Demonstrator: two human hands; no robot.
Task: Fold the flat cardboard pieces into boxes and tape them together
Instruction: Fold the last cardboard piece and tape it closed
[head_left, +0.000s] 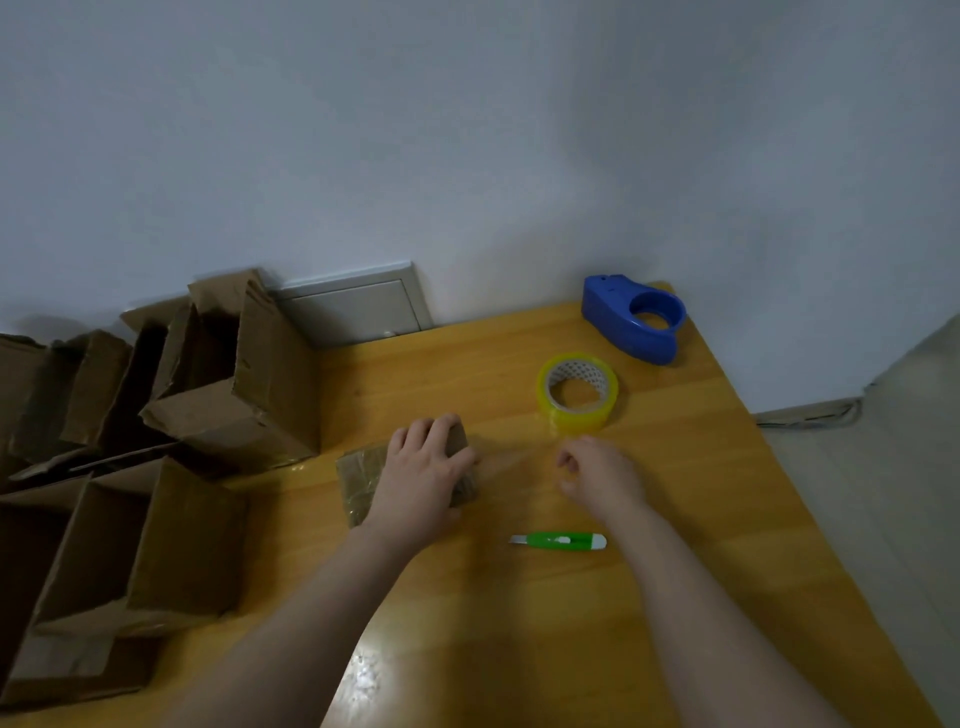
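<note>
A small, flat-looking cardboard box (358, 478) with shiny tape on it lies on the yellow wooden table (675, 545). My left hand (421, 467) lies on top of it, fingers stretched over its far edge, pressing it down. To the right, my right hand (597, 475) has its fingers curled and pinches the end of a faint clear tape strip (519, 460) that runs back to the box. A yellowish roll of clear tape (571, 418) stands just beyond my right hand.
A green utility knife (558, 541) lies in front of my right hand. A blue tape dispenser (605, 306) sits at the table's far right corner. Several open cardboard boxes (270, 395) crowd the left side, one large one (187, 540) near me. The table edge drops off at right.
</note>
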